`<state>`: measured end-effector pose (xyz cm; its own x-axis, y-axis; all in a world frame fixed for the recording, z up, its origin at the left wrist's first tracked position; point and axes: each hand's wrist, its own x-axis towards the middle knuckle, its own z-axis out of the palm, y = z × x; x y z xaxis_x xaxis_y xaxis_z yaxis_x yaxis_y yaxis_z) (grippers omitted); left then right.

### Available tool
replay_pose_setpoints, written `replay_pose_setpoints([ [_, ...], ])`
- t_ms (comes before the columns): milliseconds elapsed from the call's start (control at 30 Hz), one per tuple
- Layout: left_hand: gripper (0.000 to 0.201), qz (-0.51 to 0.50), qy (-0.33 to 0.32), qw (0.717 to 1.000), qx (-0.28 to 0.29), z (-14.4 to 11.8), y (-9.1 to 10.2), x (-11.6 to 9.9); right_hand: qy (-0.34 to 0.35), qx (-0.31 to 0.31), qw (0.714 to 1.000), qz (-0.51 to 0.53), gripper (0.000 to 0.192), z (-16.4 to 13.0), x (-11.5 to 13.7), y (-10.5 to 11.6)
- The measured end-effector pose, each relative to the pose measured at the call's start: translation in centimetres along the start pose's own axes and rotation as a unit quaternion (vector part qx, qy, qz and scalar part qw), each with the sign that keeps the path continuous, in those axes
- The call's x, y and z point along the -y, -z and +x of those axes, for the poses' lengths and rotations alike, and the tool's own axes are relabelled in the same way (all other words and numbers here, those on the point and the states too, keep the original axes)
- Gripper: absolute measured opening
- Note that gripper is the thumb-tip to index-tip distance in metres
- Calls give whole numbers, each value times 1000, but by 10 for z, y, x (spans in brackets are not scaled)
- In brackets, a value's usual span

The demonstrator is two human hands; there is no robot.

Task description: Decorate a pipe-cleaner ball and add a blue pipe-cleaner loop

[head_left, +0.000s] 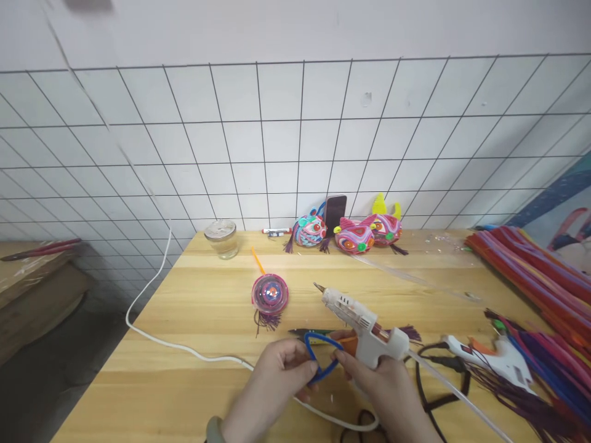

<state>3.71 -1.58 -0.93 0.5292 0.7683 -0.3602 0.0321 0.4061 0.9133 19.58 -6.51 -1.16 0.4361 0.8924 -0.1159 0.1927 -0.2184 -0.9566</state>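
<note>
A blue pipe cleaner (330,371), bent into a pointed loop, is stretched between my two hands near the table's front. My left hand (282,374) pinches its left side between thumb and fingers. On the other side, my right hand (379,386) grips it with thumb and fingertips. A white glue gun (353,311) with an orange trigger slants just above my right hand, nozzle toward the upper left; whether that hand also supports its handle I cannot tell. Scissors or pliers with dark tips (298,333) lie partly hidden behind the loop.
A round, purple-tasselled ornament (270,294) lies ahead, with a glass jar (222,239) behind it. Striped fish-like ornaments (354,236) and a phone (335,213) stand by the wall. Rightward are a second glue gun (494,362) and pipe cleaner bundles (521,277). A white cable (189,351) crosses the table.
</note>
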Motion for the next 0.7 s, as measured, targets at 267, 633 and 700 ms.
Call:
replay_pose_setpoints([
  [267, 24, -10, -3, 1000, 11, 2, 1, 1, 1, -41, 999, -14, 24, -4, 5, -3],
  [633, 23, -54, -40, 994, -82, 7, 10, -4, 29, -63, 997, -31, 37, 1, 1, 4],
  [700, 23, -82, -49, 989, -112, 8, 15, -6, 42, -60, 997, -27, 38, -2, 2, 7],
])
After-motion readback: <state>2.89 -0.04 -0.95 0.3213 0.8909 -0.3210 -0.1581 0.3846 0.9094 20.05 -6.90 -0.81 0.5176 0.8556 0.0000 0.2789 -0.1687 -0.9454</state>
